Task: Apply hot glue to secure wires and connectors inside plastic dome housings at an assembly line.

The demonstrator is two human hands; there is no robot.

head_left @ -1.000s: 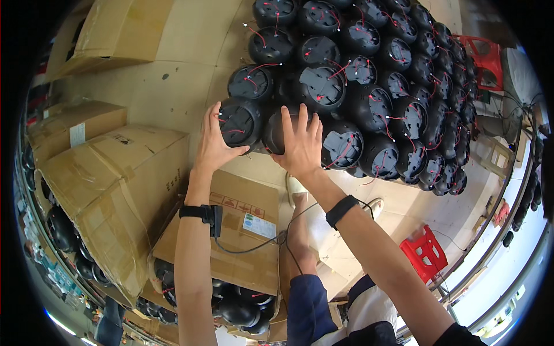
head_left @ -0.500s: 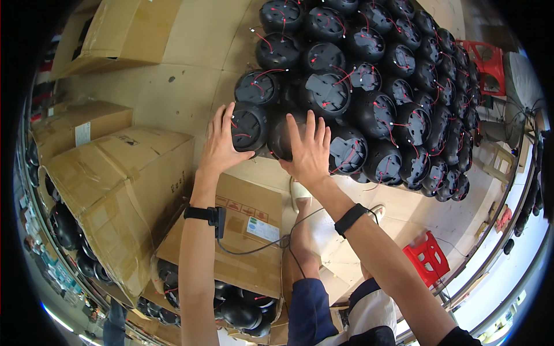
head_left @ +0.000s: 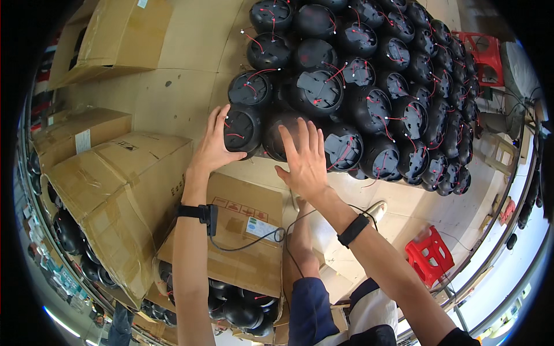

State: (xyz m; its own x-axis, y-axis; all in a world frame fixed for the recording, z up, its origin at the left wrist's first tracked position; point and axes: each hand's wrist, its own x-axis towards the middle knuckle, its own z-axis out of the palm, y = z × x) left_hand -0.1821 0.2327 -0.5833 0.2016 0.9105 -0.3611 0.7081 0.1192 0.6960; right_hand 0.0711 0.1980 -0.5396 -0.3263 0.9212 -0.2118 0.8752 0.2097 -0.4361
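My left hand (head_left: pixel 213 142) curves round the left and near side of a black round housing (head_left: pixel 241 134). Its fingers lie along the housing's edge and the thumb is below. Red wires show in the housing's recessed face. My right hand (head_left: pixel 307 158) is spread open over the near right part of a second dark round housing (head_left: pixel 274 137), whose smooth side faces up. The right thumb stands apart from that housing; whether the fingertips touch it I cannot tell. Right of this hand is another housing (head_left: pixel 344 148) with red wires.
Many similar housings (head_left: pixel 369 106) crowd together at the upper right. Brown cartons (head_left: pixel 109 190) stand on the left; a lower carton (head_left: pixel 245 202) near my left forearm holds more housings. A red stool (head_left: pixel 430 254) is at lower right, another red stool (head_left: pixel 482 57) farther back. A cable (head_left: pixel 248 249) runs between my wrists.
My right hand has drawn slightly back from the second housing, showing more of it, and its thumb is farther out. My left hand stays round its housing. The view has shifted slightly.
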